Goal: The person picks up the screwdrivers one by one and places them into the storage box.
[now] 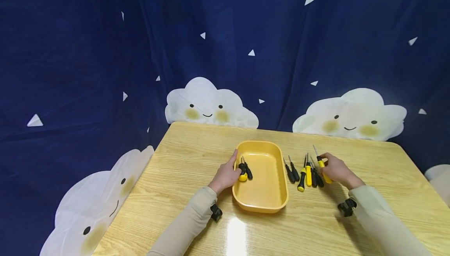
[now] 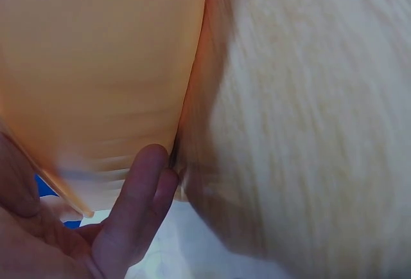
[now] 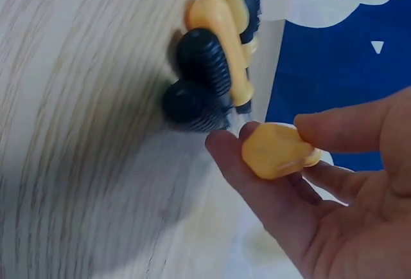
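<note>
My left hand (image 1: pixel 224 176) grips the left side of a yellow plastic tray (image 1: pixel 265 191), its fingers (image 2: pixel 138 195) against the outer wall and the thumb side at the rim. Inside the tray, close to that hand, lie a stubby yellow-and-black screwdriver (image 1: pixel 243 173) and a black-handled one (image 1: pixel 248 172). To the right of the tray, my right hand (image 1: pixel 336 169) holds a yellow-handled screwdriver (image 1: pixel 327 178) between thumb and fingers, shaft pointing away. In the right wrist view the handle's yellow butt end (image 3: pixel 276 152) shows in the fingers.
Beside the tray on the wooden table (image 1: pixel 197 142) lie two black screwdrivers (image 1: pixel 294 173). Between them and my right hand is a row of several more, including a yellow-handled screwdriver (image 1: pixel 308 174). A dark blue curtain (image 1: pixel 225 25) with white clouds hangs behind the table.
</note>
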A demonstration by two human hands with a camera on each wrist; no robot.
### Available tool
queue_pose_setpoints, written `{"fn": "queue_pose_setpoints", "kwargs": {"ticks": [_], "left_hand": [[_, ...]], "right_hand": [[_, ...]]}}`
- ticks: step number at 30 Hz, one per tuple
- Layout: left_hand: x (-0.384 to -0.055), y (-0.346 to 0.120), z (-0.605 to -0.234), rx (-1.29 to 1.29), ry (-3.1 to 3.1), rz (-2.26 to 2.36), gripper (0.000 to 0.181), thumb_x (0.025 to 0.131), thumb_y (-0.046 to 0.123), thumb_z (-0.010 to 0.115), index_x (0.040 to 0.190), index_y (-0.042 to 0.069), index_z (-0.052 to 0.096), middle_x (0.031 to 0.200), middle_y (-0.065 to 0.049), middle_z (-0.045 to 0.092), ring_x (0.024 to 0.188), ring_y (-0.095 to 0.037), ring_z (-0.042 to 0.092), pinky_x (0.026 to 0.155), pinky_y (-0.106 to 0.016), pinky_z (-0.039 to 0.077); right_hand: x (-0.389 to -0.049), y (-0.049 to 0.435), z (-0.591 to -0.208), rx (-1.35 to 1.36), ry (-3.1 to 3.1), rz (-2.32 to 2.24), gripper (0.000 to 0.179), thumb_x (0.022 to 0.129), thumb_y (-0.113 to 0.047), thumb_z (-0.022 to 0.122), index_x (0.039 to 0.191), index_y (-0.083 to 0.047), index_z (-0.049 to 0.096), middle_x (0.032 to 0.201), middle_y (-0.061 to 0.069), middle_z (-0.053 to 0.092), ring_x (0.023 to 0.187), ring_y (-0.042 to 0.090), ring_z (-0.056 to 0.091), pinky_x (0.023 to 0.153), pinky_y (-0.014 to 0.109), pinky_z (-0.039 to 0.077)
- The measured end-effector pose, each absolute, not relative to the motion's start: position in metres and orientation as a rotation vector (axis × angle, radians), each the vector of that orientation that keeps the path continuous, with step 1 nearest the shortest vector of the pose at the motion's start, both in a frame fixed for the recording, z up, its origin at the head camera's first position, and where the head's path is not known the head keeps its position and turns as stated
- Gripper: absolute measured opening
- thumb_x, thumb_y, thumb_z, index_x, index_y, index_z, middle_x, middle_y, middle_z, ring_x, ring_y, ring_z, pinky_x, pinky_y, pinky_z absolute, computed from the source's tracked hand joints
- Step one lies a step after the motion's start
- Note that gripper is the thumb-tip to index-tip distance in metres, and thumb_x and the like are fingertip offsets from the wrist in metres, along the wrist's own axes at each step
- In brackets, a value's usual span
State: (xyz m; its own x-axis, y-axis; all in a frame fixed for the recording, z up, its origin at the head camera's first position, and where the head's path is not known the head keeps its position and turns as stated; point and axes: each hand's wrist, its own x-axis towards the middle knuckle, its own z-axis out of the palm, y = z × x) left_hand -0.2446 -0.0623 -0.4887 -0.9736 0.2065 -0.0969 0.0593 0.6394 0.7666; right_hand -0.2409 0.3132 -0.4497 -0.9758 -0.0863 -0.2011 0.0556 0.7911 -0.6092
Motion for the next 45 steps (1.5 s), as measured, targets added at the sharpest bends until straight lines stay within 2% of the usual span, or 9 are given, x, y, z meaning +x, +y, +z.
{"fn": "queue_pose_setpoints", "kwargs": {"ticks": [4, 10, 16, 18, 23, 27, 32, 39, 45], "left_hand": [[-0.244, -0.062, -0.488, 0.209, 2.680, 1.245, 0.072, 0.091, 0.021, 0.048, 0.153, 0.031, 0.013, 0.076, -0.014, 0.059, 0.042, -0.012, 0.039, 0.045, -0.026, 0.039], [-0.244, -0.061, -0.488, 0.227, 2.698, 1.249, 0.072, 0.090, 0.020, 0.049, 0.153, 0.027, 0.015, 0.101, -0.020, 0.061, 0.044, -0.014, 0.040, 0.048, -0.028, 0.039], [-0.244, -0.061, -0.487, 0.221, 2.686, 1.248, 0.072, 0.091, 0.020, 0.049, 0.153, 0.029, 0.014, 0.104, -0.021, 0.061, 0.044, -0.014, 0.041, 0.048, -0.028, 0.040], [-0.245, -0.060, -0.487, 0.213, 2.689, 1.239, 0.072, 0.091, 0.020, 0.049, 0.153, 0.029, 0.013, 0.105, -0.020, 0.061, 0.043, -0.014, 0.040, 0.048, -0.028, 0.040], [-0.244, -0.060, -0.486, 0.214, 2.697, 1.227, 0.071, 0.092, 0.021, 0.049, 0.153, 0.028, 0.014, 0.106, -0.021, 0.061, 0.044, -0.015, 0.040, 0.049, -0.029, 0.040], [-0.243, -0.059, -0.485, 0.221, 2.695, 1.234, 0.071, 0.092, 0.021, 0.049, 0.153, 0.027, 0.014, 0.111, -0.022, 0.059, 0.045, -0.015, 0.041, 0.050, -0.029, 0.040], [-0.242, -0.060, -0.484, 0.225, 2.699, 1.236, 0.071, 0.092, 0.020, 0.049, 0.153, 0.026, 0.014, 0.115, -0.024, 0.058, 0.046, -0.015, 0.043, 0.050, -0.029, 0.041], [-0.243, -0.060, -0.484, 0.224, 2.698, 1.233, 0.071, 0.091, 0.020, 0.049, 0.153, 0.026, 0.015, 0.109, -0.023, 0.060, 0.046, -0.015, 0.044, 0.049, -0.028, 0.041], [-0.243, -0.060, -0.485, 0.216, 2.694, 1.233, 0.072, 0.091, 0.020, 0.049, 0.153, 0.027, 0.015, 0.110, -0.023, 0.059, 0.045, -0.015, 0.044, 0.049, -0.028, 0.041]], "right_hand": [[-0.238, 0.309, -0.446, -0.028, 2.700, -1.090, 0.054, 0.092, -0.002, 0.051, 0.136, 0.015, 0.026, 0.102, 0.031, 0.051, 0.073, 0.028, 0.062, 0.054, 0.039, 0.049], [-0.238, 0.301, -0.442, -0.069, 2.607, -1.255, 0.052, 0.094, -0.001, 0.048, 0.138, 0.013, 0.024, 0.096, 0.022, 0.048, 0.076, 0.028, 0.061, 0.051, 0.042, 0.046], [-0.238, 0.293, -0.437, -0.080, 2.512, -1.366, 0.053, 0.094, 0.000, 0.048, 0.139, 0.012, 0.024, 0.099, 0.021, 0.041, 0.070, 0.022, 0.052, 0.057, 0.040, 0.050], [-0.238, 0.290, -0.436, -0.083, 2.473, -1.407, 0.053, 0.094, 0.000, 0.048, 0.140, 0.011, 0.024, 0.099, 0.020, 0.040, 0.072, 0.025, 0.054, 0.059, 0.041, 0.051], [-0.239, 0.284, -0.434, -0.115, 2.380, -1.506, 0.054, 0.093, 0.000, 0.047, 0.140, 0.010, 0.022, 0.100, 0.021, 0.042, 0.091, 0.036, 0.061, 0.068, 0.045, 0.054], [-0.239, 0.278, -0.430, -0.134, 2.311, -1.574, 0.054, 0.094, -0.001, 0.047, 0.141, 0.009, 0.021, 0.099, 0.021, 0.039, 0.092, 0.039, 0.060, 0.072, 0.050, 0.052], [-0.239, 0.269, -0.426, -0.134, 2.222, -1.657, 0.054, 0.095, -0.001, 0.048, 0.141, 0.008, 0.021, 0.098, 0.019, 0.038, 0.089, 0.038, 0.061, 0.072, 0.052, 0.052], [-0.240, 0.257, -0.424, -0.128, 2.169, -1.671, 0.053, 0.094, -0.001, 0.047, 0.141, 0.006, 0.022, 0.105, 0.026, 0.042, 0.090, 0.037, 0.061, 0.070, 0.049, 0.053], [-0.243, 0.245, -0.421, -0.154, 2.155, -1.657, 0.048, 0.096, -0.004, 0.046, 0.137, 0.006, 0.023, 0.105, 0.019, 0.050, 0.091, 0.034, 0.062, 0.070, 0.047, 0.054]]}}
